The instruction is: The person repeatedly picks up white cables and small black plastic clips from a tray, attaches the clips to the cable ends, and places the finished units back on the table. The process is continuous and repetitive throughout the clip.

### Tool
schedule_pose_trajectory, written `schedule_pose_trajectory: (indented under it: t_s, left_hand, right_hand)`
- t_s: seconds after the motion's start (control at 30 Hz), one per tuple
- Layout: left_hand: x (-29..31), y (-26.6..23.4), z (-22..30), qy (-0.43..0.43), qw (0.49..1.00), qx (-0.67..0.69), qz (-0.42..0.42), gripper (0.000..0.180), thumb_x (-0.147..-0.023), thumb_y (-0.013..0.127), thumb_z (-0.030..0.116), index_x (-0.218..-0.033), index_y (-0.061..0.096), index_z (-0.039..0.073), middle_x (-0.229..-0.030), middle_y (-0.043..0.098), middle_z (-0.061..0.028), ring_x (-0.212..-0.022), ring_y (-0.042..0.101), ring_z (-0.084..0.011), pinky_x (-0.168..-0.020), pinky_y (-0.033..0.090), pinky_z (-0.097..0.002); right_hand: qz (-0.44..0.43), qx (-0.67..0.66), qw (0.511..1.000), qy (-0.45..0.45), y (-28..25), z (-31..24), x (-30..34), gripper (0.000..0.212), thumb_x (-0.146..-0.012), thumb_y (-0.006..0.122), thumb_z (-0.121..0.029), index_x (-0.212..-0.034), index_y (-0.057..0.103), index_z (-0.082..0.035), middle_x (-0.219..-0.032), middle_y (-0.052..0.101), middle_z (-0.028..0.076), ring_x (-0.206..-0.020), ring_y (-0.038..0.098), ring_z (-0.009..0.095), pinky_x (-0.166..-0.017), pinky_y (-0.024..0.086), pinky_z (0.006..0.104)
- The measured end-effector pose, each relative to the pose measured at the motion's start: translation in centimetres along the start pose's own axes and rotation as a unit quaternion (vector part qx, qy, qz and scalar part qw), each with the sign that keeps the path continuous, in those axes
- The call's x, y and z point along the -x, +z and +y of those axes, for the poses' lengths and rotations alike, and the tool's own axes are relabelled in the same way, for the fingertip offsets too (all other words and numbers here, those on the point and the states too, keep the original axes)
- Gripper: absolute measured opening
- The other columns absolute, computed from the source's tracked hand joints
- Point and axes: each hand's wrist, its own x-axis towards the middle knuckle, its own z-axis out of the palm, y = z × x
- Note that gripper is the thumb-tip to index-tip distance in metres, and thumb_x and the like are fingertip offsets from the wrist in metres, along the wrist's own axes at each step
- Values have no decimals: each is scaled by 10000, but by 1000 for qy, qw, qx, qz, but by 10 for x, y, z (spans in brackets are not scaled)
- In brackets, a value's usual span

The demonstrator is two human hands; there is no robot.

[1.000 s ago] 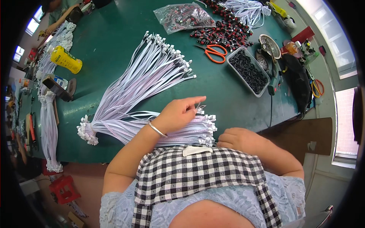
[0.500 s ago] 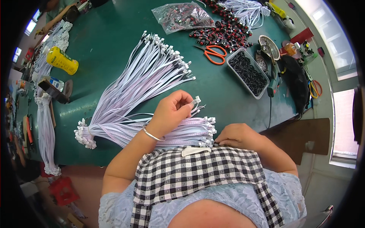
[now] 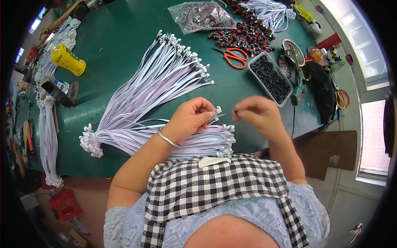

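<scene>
A large bundle of white flat cables (image 3: 144, 89) fans out over the table, bound near its left end. Its far strands spread away from me and its near strands lie across in front of my apron. My left hand (image 3: 192, 115) is over the near strands, thumb and forefinger pinched on one cable's end, where a small white connector (image 3: 217, 110) sticks out. Level with it, a short way to the right, is my right hand (image 3: 260, 115), slightly blurred. Its fingertips are pressed together around something small and dark that I cannot make out.
Orange-handled scissors (image 3: 235, 58) lie beside a clear tray (image 3: 252, 72) of short black pieces. Behind are black-and-red parts (image 3: 244, 39) and a plastic bag (image 3: 200, 18). At left stand a yellow bottle (image 3: 68, 60) and a tape dispenser (image 3: 60, 93); another cable bundle (image 3: 49, 142) lies beyond.
My right hand has lifted from beside the table's near edge and moved up and left, closer to my left hand. My left hand keeps its pinch on the cable.
</scene>
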Motion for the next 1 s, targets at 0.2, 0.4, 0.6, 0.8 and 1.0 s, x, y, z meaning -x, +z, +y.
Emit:
schedule_pose_trajectory:
  t_s: [0.2, 0.4, 0.6, 0.8, 1.0]
  left_hand:
    - [0, -1, 1, -7, 1000, -7, 10, 89, -842, 648, 85, -872, 570, 53, -724, 569, 0, -578, 529, -59, -513, 424, -185]
    - [1, -2, 1, -18, 1000, 11, 12, 89, -837, 644, 74, -860, 565, 40, -737, 588, -25, -582, 544, -71, -517, 436, -190]
    - [0, -2, -1, -8, 1000, 17, 14, 85, -845, 635, 85, -871, 571, 37, -740, 586, -16, -585, 531, -65, -516, 428, -187]
    - [0, -1, 2, -26, 1000, 1, 11, 87, -848, 633, 97, -888, 579, 41, -729, 564, 3, -579, 507, -54, -521, 414, -180]
    - [0, -2, 2, -26, 1000, 18, 3, 93, -845, 638, 95, -894, 577, 44, -731, 557, 8, -580, 505, -51, -522, 415, -179]
  right_hand:
    - [88, -187, 975, 79, 31, 32, -20, 140, -848, 622, -6, -978, 593, 37, -846, 628, 94, -739, 606, 152, -687, 499, 268]
    - [108, -228, 960, 119, 33, 38, -16, 141, -861, 626, -37, -978, 598, 36, -830, 620, 77, -720, 590, 137, -680, 497, 257]
    - [109, -193, 969, 108, 33, 35, -15, 147, -866, 618, -40, -991, 604, 37, -826, 619, 70, -730, 589, 126, -679, 498, 243]
    - [114, -125, 979, 115, 30, 34, -14, 147, -849, 618, -15, -987, 622, 35, -831, 626, 54, -727, 575, 104, -661, 479, 228]
    - [105, -80, 985, 107, 31, 31, -14, 143, -834, 638, -17, -972, 643, 23, -850, 629, 37, -739, 571, 81, -652, 465, 209]
